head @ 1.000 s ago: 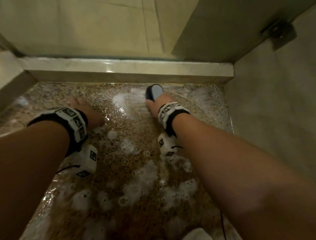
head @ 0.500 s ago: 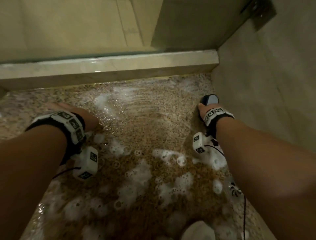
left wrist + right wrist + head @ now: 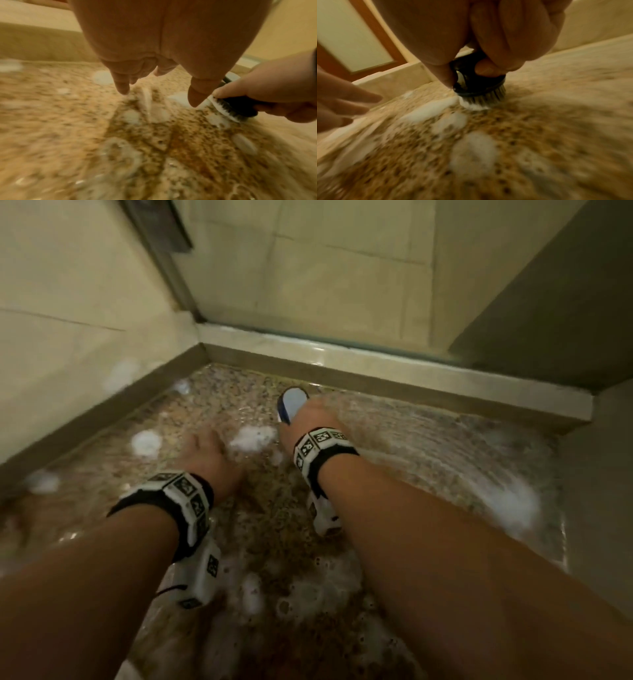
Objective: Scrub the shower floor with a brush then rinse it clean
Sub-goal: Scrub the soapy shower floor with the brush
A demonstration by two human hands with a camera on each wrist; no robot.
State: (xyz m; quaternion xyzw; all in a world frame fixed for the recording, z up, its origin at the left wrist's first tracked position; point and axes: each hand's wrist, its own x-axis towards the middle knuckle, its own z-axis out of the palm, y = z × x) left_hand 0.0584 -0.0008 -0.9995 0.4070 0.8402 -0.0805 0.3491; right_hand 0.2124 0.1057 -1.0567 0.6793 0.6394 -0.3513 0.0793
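Two hands worked the soapy shower floor (image 3: 428,446): the right hand (image 3: 308,419) gripped a small stiff-bristled brush (image 3: 479,86) by its dark, likely slippery knob near the kerb (image 3: 411,371), while the left hand (image 3: 209,453) lay open, fingers spread, just beside it.

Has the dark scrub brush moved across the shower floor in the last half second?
Yes. The dark scrub brush in the right hand swept from beside the right wall leftward, now nearer the left corner of the stone curb.

The brush (image 3: 291,405) is mostly hidden under the right hand (image 3: 310,419); both wrist views smear the speckled floor (image 3: 68,135).
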